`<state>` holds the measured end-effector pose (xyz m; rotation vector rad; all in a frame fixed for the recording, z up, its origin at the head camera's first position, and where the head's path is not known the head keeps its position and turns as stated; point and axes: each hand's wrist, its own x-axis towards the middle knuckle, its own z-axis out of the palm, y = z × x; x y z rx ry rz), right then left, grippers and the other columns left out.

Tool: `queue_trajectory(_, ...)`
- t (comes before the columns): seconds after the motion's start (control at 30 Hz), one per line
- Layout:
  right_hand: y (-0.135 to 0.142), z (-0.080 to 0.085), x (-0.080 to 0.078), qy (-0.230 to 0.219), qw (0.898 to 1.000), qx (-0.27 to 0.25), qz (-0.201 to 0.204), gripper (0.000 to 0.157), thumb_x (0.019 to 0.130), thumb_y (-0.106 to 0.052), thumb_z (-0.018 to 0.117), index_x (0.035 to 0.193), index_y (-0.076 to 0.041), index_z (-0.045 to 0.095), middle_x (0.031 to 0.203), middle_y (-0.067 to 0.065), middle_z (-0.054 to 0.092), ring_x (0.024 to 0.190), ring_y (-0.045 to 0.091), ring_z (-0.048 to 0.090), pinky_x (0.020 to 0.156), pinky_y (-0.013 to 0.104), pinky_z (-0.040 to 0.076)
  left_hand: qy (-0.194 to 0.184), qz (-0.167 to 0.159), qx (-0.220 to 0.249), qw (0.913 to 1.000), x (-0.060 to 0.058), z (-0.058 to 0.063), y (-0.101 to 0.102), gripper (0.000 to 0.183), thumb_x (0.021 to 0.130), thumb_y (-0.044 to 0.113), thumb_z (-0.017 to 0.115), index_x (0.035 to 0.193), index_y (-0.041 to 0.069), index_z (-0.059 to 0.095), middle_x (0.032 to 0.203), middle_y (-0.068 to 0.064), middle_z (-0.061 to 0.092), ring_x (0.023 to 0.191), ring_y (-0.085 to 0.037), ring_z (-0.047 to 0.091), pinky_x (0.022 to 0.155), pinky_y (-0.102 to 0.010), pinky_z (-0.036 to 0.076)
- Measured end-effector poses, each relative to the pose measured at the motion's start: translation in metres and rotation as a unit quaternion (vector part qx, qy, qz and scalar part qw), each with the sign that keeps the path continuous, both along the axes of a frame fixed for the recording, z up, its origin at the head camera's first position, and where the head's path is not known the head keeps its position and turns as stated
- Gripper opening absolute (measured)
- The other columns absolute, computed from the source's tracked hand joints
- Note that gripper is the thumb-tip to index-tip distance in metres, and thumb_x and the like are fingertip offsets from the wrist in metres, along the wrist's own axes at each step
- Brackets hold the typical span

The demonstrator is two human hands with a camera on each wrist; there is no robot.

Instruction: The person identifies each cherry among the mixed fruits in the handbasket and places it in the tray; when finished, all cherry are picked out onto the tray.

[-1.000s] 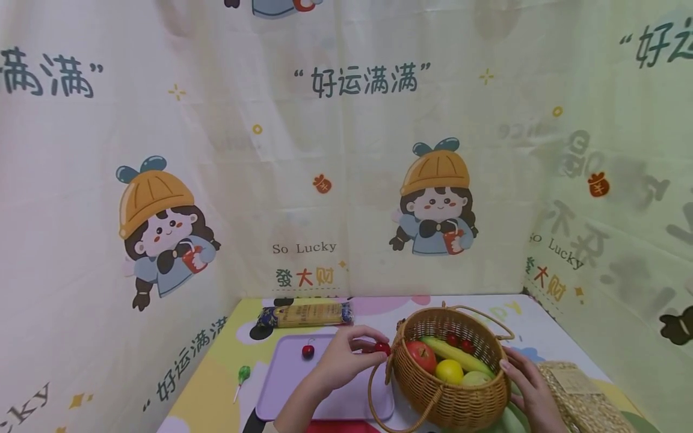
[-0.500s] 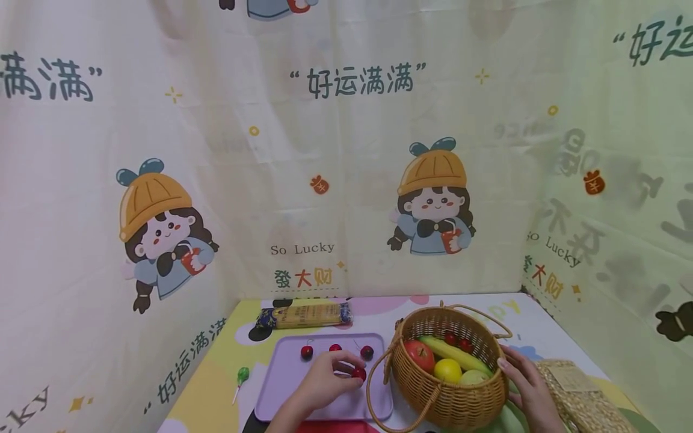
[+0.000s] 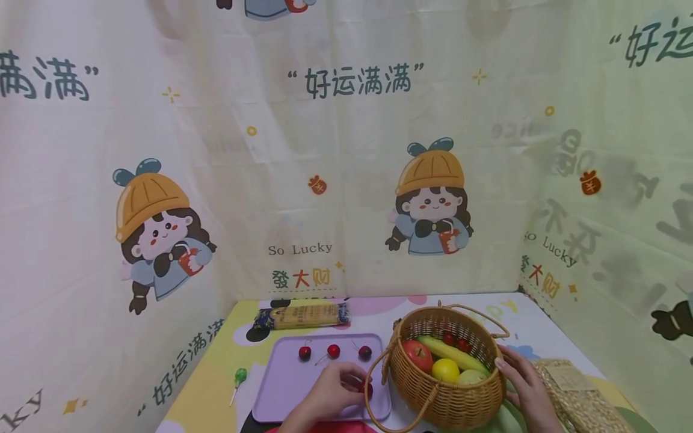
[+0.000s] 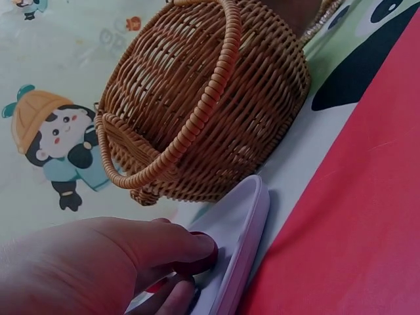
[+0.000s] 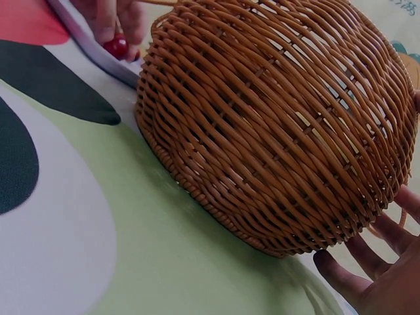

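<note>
While the left hand (image 3: 331, 391) pinches a red cherry (image 5: 117, 46) at the near right part of the lilac tray (image 3: 292, 391), the right hand (image 3: 526, 385), fingers apart, touches the right side of the wicker basket (image 3: 468, 403). Three other cherries (image 3: 333, 350) lie in a row along the tray's far side.

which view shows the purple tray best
The head view: it shows most of the purple tray, with three cherries lying on it. The left wrist view shows mainly one corner, and the right wrist view just a strip of its edge.
</note>
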<state>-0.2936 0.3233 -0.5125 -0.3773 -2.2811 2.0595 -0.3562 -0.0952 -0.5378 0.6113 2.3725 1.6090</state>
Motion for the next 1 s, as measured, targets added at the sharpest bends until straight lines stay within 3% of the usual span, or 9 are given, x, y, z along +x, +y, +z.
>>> queue_trajectory(0.1, 0.0, 0.0, 0.0, -0.001, 1.0, 0.0, 0.0, 0.087, 0.117, -0.055, 0.047, 0.177, -0.002, 0.014, 0.18, 0.034, 0.016, 0.16, 0.05, 0.03, 0.099, 0.05, 0.062, 0.006, -0.004, 0.003, 1.0, 0.001, 0.002, 0.0, 0.027, 0.088, 0.0, 0.09, 0.111, 0.012, 0.084, 0.103, -0.004, 0.085, 0.093, -0.015, 0.079, 0.084, -0.024, 0.064)
queue_trajectory(0.23, 0.001, 0.001, -0.001, -0.003, 1.0, 0.008, -0.003, 0.086, 0.116, -0.055, 0.048, 0.176, -0.002, 0.016, 0.179, 0.034, 0.018, 0.154, 0.045, 0.038, 0.099, 0.05, 0.063, 0.011, -0.01, 0.006, 0.9999, 0.003, 0.006, -0.001, 0.028, 0.088, 0.002, 0.091, 0.114, 0.011, 0.083, 0.107, -0.006, 0.085, 0.095, -0.015, 0.08, 0.086, -0.024, 0.064)
queue_trajectory(0.43, 0.002, 0.001, -0.001, -0.005, 1.0, 0.011, -0.001, 0.086, 0.116, -0.055, 0.049, 0.176, -0.002, 0.017, 0.179, 0.033, 0.02, 0.142, 0.029, 0.052, 0.102, 0.054, 0.062, 0.032, 0.012, -0.011, 0.9994, 0.003, 0.021, -0.007, 0.028, 0.088, 0.01, 0.091, 0.115, 0.015, 0.084, 0.117, -0.005, 0.083, 0.113, -0.026, 0.078, 0.098, -0.046, 0.066)
queue_trajectory(0.57, 0.002, 0.001, -0.001, -0.005, 1.0, 0.01, -0.001, 0.086, 0.116, -0.055, 0.049, 0.176, -0.003, 0.017, 0.179, 0.033, 0.019, 0.147, 0.036, 0.047, 0.103, 0.056, 0.062, 0.064, 0.032, -0.02, 0.9973, -0.002, 0.035, -0.009, 0.028, 0.088, 0.014, 0.088, 0.116, 0.013, 0.084, 0.121, -0.002, 0.082, 0.126, -0.03, 0.072, 0.108, -0.06, 0.059)
queue_trajectory(0.63, 0.002, 0.001, -0.001, -0.004, 1.0, 0.011, 0.0, 0.086, 0.116, -0.056, 0.048, 0.176, -0.003, 0.016, 0.179, 0.034, 0.019, 0.15, 0.04, 0.045, 0.103, 0.057, 0.062, 0.079, 0.042, -0.026, 0.9956, -0.004, 0.042, -0.009, 0.029, 0.088, 0.016, 0.088, 0.117, 0.013, 0.084, 0.121, -0.003, 0.083, 0.127, -0.033, 0.071, 0.108, -0.061, 0.057)
queue_trajectory(0.77, 0.001, 0.001, 0.0, -0.004, 1.0, 0.013, 0.002, 0.086, 0.117, -0.055, 0.047, 0.176, -0.002, 0.016, 0.179, 0.034, 0.019, 0.152, 0.043, 0.042, 0.103, 0.057, 0.062, 0.083, 0.056, -0.023, 0.9947, -0.007, 0.056, -0.007, 0.028, 0.091, 0.018, 0.089, 0.118, 0.015, 0.084, 0.124, -0.005, 0.082, 0.126, -0.038, 0.072, 0.105, -0.056, 0.06)
queue_trajectory(0.9, 0.0, 0.001, 0.0, -0.003, 1.0, 0.005, 0.003, 0.086, 0.117, -0.056, 0.047, 0.176, -0.002, 0.015, 0.18, 0.034, 0.017, 0.159, 0.05, 0.032, 0.104, 0.059, 0.061, 0.054, 0.055, 0.014, 0.9969, -0.01, 0.069, 0.001, 0.024, 0.094, 0.021, 0.089, 0.117, 0.017, 0.084, 0.127, -0.005, 0.08, 0.119, -0.029, 0.076, 0.095, -0.042, 0.065)
queue_trajectory(1.0, 0.0, 0.001, 0.0, -0.001, 1.0, -0.003, 0.005, 0.087, 0.117, -0.055, 0.047, 0.177, -0.002, 0.013, 0.18, 0.035, 0.014, 0.162, 0.053, 0.027, 0.104, 0.062, 0.06, 0.04, 0.044, 0.041, 0.9974, -0.012, 0.078, 0.01, 0.022, 0.095, 0.023, 0.088, 0.117, 0.018, 0.084, 0.126, -0.006, 0.081, 0.112, -0.022, 0.078, 0.09, -0.036, 0.062)
